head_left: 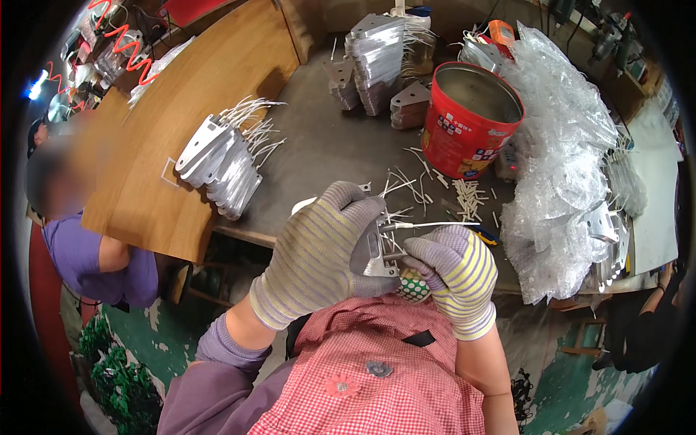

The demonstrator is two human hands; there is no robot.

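In a striped glove, my left hand [312, 250] is wrapped round a silvery metal plate [371, 255] with holes at its edge. White wires [435, 225] run out from the plate toward the right. My right hand [458, 279], gloved alike, is closed in a pinch at the plate's right side, on a thin lead [395, 255]; its tip is hidden by the fingers. A roll with green and white dots [414, 288] sits just below, between my hands. Beyond them, loose white wires [406, 190] and a heap of short white tubes [470, 197] lie on the grey tabletop [312, 138].
A stack of wired metal plates [221, 167] stands at the left on a wooden board [145, 174]. More plate stacks [375, 65] are at the back. A red bucket [464, 130] and piled bubble wrap [562, 167] take up the right. A person in purple [109, 261] is at far left.
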